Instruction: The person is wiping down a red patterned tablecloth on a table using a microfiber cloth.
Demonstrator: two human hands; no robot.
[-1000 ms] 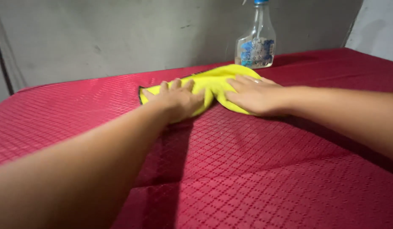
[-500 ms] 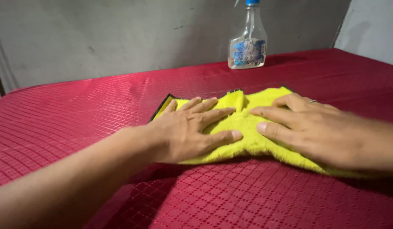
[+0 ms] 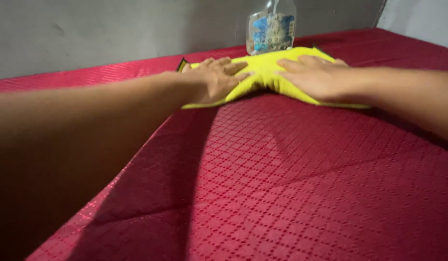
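Bright yellow cloth [image 3: 262, 72] with dark edging, red diamond-patterned table cover [image 3: 306, 183], clear bottle [image 3: 271, 26] with blue label, grey wall [image 3: 113, 29]

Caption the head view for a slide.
Left hand and right hand press flat on a yellow cloth atop a red quilted surface.

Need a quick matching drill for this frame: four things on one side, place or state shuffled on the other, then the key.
Things:
1. left hand
2. right hand
3. spray bottle
4. yellow cloth

Places or states:
A. stands upright near the grey wall, behind the cloth
B. lies bunched on the red quilted cover, under both hands
C. flat on the side of the cloth where a dark edge shows
D. flat on the side of the cloth nearer the lighter wall corner

Pairs: 1-C, 2-D, 3-A, 4-B
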